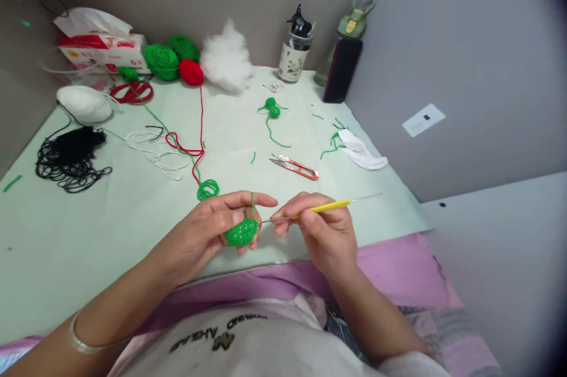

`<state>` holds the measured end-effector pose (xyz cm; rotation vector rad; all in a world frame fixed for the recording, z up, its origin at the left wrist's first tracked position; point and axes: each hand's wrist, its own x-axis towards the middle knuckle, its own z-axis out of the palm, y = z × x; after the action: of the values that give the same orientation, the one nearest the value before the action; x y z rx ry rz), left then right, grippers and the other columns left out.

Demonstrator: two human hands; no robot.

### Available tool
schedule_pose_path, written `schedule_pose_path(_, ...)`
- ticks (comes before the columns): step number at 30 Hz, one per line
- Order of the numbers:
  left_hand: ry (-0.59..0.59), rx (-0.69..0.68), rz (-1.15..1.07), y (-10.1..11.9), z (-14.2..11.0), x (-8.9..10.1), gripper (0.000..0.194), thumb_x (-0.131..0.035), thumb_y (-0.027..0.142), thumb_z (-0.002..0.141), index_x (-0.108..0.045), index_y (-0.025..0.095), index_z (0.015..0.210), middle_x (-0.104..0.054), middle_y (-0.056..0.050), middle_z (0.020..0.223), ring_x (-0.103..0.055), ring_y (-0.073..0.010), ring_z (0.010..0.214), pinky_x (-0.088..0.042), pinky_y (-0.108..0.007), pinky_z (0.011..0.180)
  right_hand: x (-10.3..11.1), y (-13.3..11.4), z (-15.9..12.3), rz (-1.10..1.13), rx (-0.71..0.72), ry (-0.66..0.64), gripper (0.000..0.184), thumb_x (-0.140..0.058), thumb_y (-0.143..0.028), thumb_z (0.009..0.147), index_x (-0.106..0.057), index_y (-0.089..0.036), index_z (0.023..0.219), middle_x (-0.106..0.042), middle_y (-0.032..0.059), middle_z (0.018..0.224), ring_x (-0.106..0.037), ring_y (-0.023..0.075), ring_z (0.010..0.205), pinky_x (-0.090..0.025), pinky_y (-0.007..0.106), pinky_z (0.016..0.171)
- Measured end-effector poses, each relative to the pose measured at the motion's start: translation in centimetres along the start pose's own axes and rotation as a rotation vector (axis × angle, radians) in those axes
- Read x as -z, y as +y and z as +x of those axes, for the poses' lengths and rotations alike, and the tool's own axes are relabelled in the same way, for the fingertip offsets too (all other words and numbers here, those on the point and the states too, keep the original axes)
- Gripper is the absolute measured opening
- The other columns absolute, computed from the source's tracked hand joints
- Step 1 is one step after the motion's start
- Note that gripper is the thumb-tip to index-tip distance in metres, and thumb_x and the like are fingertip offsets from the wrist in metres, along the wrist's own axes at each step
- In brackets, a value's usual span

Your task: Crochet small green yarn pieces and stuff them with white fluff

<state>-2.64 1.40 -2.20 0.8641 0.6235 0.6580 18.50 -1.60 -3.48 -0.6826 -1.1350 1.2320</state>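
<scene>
My left hand pinches a small rounded green crochet piece between thumb and fingers. Green yarn runs over its raised index finger. In my right hand is a crochet hook with a yellow handle, held like a pen. The hook's thin metal tip reaches the right edge of the crochet piece; whether it sits inside a stitch is too small to tell. A loose coil of green yarn lies just beyond my left hand. Orange-handled thread snips rest on the table beyond my right hand.
Along the back stand a tissue pack, green yarn balls, a red yarn ball, white stuffing, a pen jar, and a phone against a bottle. Black yarn lies left; small green crochet balls sit mid-table.
</scene>
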Motion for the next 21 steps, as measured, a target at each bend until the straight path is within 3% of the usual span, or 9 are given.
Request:
schedule_pose_path(5,0.118,-0.124,0.268,-0.1,-0.13,0.14,0.03,-0.072,0.034,0.096,-0.081,0.034,0.125,-0.065,-0.002,0.094,-0.057,-0.0167,0.084,-0.046,-0.029,0.075,-0.22,-0.22,0.49,0.104,-0.163,0.088,0.015,-0.078,-0.034,0.094,-0.081,-0.021,0.089,-0.083,0.0032,0.076,-0.077,0.0155,0.06,-0.064,0.024,0.057)
schedule_pose_path(8,0.137,-0.157,0.317,-0.09,-0.01,-0.14,0.034,-0.073,0.03,0.096,-0.078,0.035,0.13,-0.066,-0.002,0.097,-0.057,-0.0174,0.088,-0.047,-0.029,0.078,-0.23,-0.25,0.75,0.15,-0.236,0.098,0.018,-0.077,-0.037,0.094,-0.078,-0.021,0.088,-0.081,0.0022,0.073,-0.076,0.0146,0.058,-0.062,0.022,0.055)
schedule_pose_path(11,0.119,-0.134,0.247,-0.02,0.15,-0.53,0.034,-0.071,0.032,0.098,-0.078,0.033,0.131,-0.068,-0.003,0.097,-0.058,-0.0176,0.087,-0.047,-0.03,0.078,-0.34,-0.24,0.85,0.13,-0.249,0.119,0.021,-0.077,-0.041,0.093,-0.076,-0.021,0.087,-0.081,0.0025,0.072,-0.074,0.0154,0.057,-0.062,0.024,0.054)
schedule_pose_path(17,-0.046,-0.012,-0.056,-0.19,0.32,-0.49,0.038,-0.062,0.042,0.102,-0.078,0.024,0.13,-0.066,-0.003,0.077,-0.055,-0.015,0.067,-0.046,-0.031,0.07,-0.65,-0.43,0.81,0.066,-0.171,0.092,0.019,-0.078,-0.039,0.092,-0.078,-0.021,0.088,-0.081,0.0034,0.075,-0.073,0.0158,0.057,-0.063,0.027,0.058)
schedule_pose_path(21,-0.035,0.016,-0.09,-0.16,0.23,-0.06,0.036,-0.065,0.042,0.1,-0.081,0.022,0.125,-0.066,-0.004,0.078,-0.056,-0.0155,0.069,-0.046,-0.03,0.068,-0.41,-0.53,0.86,0.085,-0.173,0.067,0.018,-0.076,-0.036,0.094,-0.078,-0.02,0.088,-0.08,0.0032,0.073,-0.072,0.0147,0.055,-0.061,0.025,0.055)
